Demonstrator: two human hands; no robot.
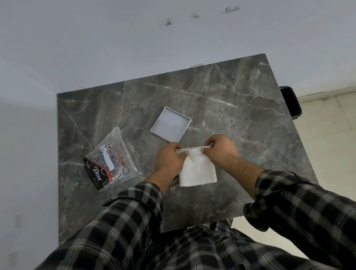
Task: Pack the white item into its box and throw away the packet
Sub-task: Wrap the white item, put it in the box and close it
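A dark grey marble-patterned table (224, 96) is set against a plain white wall (112, 29), marked by small chips at one o'clock. Pale floor tiles (342, 125) are seen at three o'clock, beside a black bin (291, 101).

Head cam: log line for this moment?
left hand + right hand: feeding white item into box | lid: off | packet: on table

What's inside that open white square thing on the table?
Nothing shows inside the white square tray; its floor looks bare. Both hands work the white item nearer the person.
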